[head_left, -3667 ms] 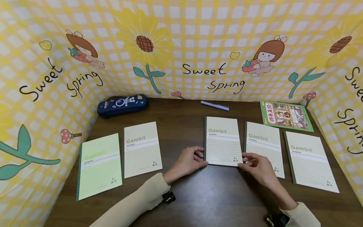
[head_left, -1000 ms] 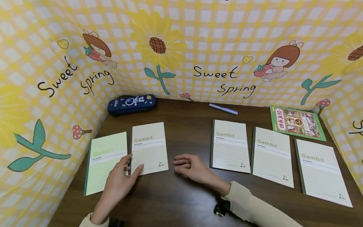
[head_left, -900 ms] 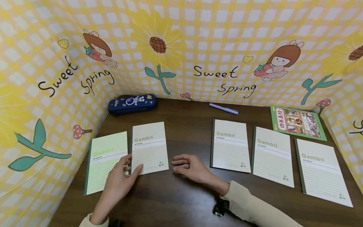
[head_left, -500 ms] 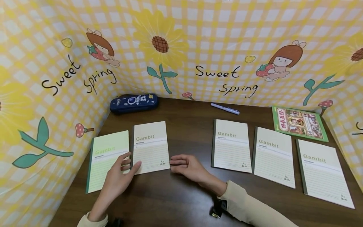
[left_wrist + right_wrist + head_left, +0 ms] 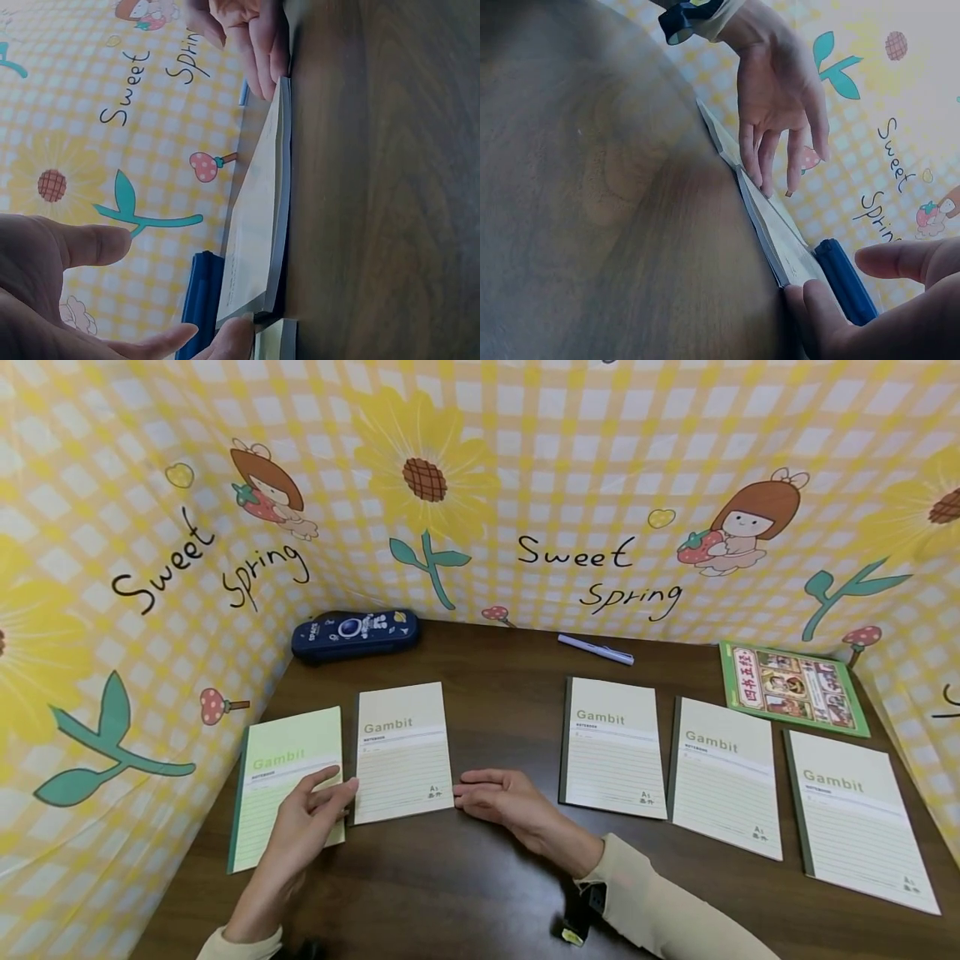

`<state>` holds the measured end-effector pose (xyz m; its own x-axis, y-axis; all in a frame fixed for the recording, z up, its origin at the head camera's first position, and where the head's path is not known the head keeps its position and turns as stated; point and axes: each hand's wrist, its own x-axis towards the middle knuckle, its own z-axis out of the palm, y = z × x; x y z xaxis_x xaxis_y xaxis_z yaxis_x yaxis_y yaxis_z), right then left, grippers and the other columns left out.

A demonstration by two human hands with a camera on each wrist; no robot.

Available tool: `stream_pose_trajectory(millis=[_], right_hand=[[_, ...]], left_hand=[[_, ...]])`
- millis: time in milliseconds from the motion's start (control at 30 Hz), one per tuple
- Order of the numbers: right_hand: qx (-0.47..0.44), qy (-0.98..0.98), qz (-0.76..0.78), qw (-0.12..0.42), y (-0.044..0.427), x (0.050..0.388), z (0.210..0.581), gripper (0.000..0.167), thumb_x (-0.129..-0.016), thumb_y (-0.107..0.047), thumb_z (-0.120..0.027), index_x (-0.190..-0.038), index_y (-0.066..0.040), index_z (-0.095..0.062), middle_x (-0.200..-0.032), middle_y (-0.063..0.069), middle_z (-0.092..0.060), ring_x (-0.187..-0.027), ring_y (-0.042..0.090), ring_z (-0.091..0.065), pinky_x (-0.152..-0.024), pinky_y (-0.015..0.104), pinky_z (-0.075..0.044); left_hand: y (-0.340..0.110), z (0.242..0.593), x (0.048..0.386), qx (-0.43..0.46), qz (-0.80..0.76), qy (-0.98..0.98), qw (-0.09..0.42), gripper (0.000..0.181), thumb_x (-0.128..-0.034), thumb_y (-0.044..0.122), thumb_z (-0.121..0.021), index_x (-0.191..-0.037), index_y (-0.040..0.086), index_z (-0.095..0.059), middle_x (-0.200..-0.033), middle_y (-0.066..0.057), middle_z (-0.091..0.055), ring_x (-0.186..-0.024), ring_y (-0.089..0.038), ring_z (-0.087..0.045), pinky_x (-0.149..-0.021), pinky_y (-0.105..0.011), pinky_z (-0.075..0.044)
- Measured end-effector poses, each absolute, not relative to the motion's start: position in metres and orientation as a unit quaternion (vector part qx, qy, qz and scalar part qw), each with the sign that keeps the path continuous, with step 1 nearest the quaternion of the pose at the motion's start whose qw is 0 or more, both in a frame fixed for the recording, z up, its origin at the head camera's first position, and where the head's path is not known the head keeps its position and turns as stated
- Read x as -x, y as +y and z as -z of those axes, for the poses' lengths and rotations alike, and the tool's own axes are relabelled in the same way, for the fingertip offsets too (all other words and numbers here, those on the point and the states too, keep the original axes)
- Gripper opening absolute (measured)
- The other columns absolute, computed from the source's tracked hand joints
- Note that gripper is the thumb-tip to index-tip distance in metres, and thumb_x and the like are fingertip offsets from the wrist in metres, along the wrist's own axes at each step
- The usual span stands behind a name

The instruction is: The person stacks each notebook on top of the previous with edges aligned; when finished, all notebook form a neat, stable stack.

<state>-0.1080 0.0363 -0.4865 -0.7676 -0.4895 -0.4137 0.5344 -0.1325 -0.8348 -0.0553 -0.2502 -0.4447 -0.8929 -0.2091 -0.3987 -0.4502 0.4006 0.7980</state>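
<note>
On the left a cream Gambit notebook [image 5: 401,752] lies flat between my two hands, beside a green one [image 5: 288,789]. My left hand [image 5: 300,822] hovers partly over the green notebook, fingers relaxed, a fingertip near the cream notebook's spine. At its right edge my right hand [image 5: 525,814] touches with extended fingertips. In the left wrist view the cream notebook [image 5: 255,217] lies between left fingertips and the right hand [image 5: 251,37]. The right wrist view shows the left hand [image 5: 776,97] with loose fingers by the notebooks' edges.
Three more cream notebooks stand in a row to the right: one [image 5: 611,752], a middle one [image 5: 726,781] and an outer one [image 5: 862,818]. Behind are a blue pencil case [image 5: 356,635], a lavender pen [image 5: 596,649] and a green-bordered book [image 5: 795,687]. A patterned cloth surrounds the table.
Both hands have left the right-hand notebook and come to the left one. Lately that notebook has shifted slightly right, away from the green one, and my left thumb has come off its cover.
</note>
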Motion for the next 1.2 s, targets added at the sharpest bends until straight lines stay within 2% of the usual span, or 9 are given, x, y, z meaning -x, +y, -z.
stream_pose_trajectory(millis=[133, 267, 400, 500, 567, 700, 767, 1000, 1200], right_hand=[[-0.036, 0.559, 0.756, 0.339, 0.037, 0.108, 0.486, 0.054, -0.094, 0.003, -0.066, -0.144, 0.014, -0.05, -0.139, 0.032, -0.062, -0.119, 0.024, -0.071, -0.103, 0.032, -0.058], [-0.037, 0.559, 0.757, 0.337, 0.038, 0.108, 0.487, 0.053, -0.095, 0.003, -0.065, -0.144, 0.014, -0.05, -0.141, 0.034, -0.061, -0.113, 0.02, -0.072, -0.102, 0.033, -0.058], [-0.035, 0.559, 0.76, 0.33, 0.039, 0.108, 0.487, 0.053, -0.095, 0.004, -0.064, -0.144, 0.016, -0.048, -0.143, 0.035, -0.058, -0.103, 0.015, -0.073, -0.099, 0.031, -0.06], [-0.033, 0.562, 0.76, 0.325, 0.04, 0.108, 0.486, 0.053, -0.095, 0.006, -0.064, -0.144, 0.017, -0.048, -0.142, 0.036, -0.058, -0.1, 0.012, -0.072, -0.096, 0.028, -0.06], [-0.034, 0.566, 0.759, 0.322, 0.04, 0.108, 0.485, 0.053, -0.094, 0.006, -0.064, -0.144, 0.017, -0.048, -0.141, 0.036, -0.059, -0.098, 0.012, -0.073, -0.094, 0.027, -0.061], [-0.023, 0.581, 0.748, 0.319, 0.042, 0.11, 0.483, 0.053, -0.095, 0.003, -0.066, -0.143, 0.017, -0.05, -0.138, 0.034, -0.063, -0.098, 0.013, -0.073, -0.088, 0.027, -0.062], [-0.022, 0.59, 0.741, 0.319, 0.042, 0.111, 0.482, 0.052, -0.095, 0.001, -0.067, -0.143, 0.015, -0.051, -0.137, 0.033, -0.064, -0.098, 0.013, -0.074, -0.084, 0.026, -0.062], [-0.023, 0.592, 0.74, 0.319, 0.043, 0.113, 0.481, 0.051, -0.097, 0.001, -0.065, -0.144, 0.015, -0.05, -0.134, 0.031, -0.066, -0.094, 0.013, -0.073, -0.084, 0.028, -0.063], [-0.023, 0.59, 0.745, 0.309, 0.041, 0.114, 0.486, 0.05, -0.092, 0.008, -0.068, -0.139, 0.017, -0.053, -0.11, 0.015, -0.075, -0.084, 0.007, -0.072, -0.079, 0.023, -0.061]], left_hand=[[-0.249, 0.443, 0.054, 0.199, -0.523, 0.821, 0.115, 0.076, -0.1051, 0.05, -0.058, -0.161, 0.005, -0.032, -0.152, -0.031, -0.052, -0.139, -0.041, -0.056, -0.107, -0.041, -0.052], [-0.247, 0.444, 0.054, 0.202, -0.542, 0.808, 0.116, 0.076, -0.1045, 0.047, -0.061, -0.161, 0.006, -0.031, -0.153, -0.029, -0.051, -0.134, -0.037, -0.059, -0.098, -0.032, -0.057], [-0.247, 0.447, 0.053, 0.201, -0.566, 0.79, 0.12, 0.073, -0.1056, 0.036, -0.062, -0.162, 0.005, -0.028, -0.154, -0.027, -0.047, -0.119, -0.016, -0.067, -0.089, -0.026, -0.06], [-0.248, 0.45, 0.053, 0.199, -0.585, 0.776, 0.125, 0.071, -0.1054, 0.024, -0.064, -0.164, 0.005, -0.027, -0.156, -0.024, -0.042, -0.113, -0.004, -0.065, -0.086, -0.024, -0.06], [-0.248, 0.452, 0.053, 0.193, -0.59, 0.773, 0.127, 0.071, -0.1039, 0.016, -0.065, -0.163, 0.004, -0.028, -0.156, -0.023, -0.04, -0.121, -0.01, -0.062, -0.086, -0.02, -0.059], [-0.248, 0.456, 0.053, 0.181, -0.575, 0.787, 0.129, 0.071, -0.0994, 0.004, -0.068, -0.161, 0.002, -0.033, -0.158, -0.024, -0.039, -0.14, -0.035, -0.05, -0.084, -0.012, -0.054], [-0.248, 0.457, 0.053, 0.176, -0.569, 0.793, 0.131, 0.07, -0.0985, 0.001, -0.067, -0.161, 0.002, -0.035, -0.159, -0.024, -0.039, -0.143, -0.04, -0.048, -0.084, -0.011, -0.053], [-0.25, 0.457, 0.052, 0.176, -0.578, 0.784, 0.14, 0.071, -0.0976, -0.001, -0.068, -0.161, 0.005, -0.036, -0.162, -0.022, -0.037, -0.145, -0.041, -0.046, -0.086, -0.013, -0.053], [-0.249, 0.457, 0.05, 0.173, -0.594, 0.771, 0.151, 0.074, -0.0961, -0.001, -0.07, -0.161, 0.006, -0.035, -0.16, -0.022, -0.038, -0.143, -0.04, -0.047, -0.089, -0.016, -0.053]])
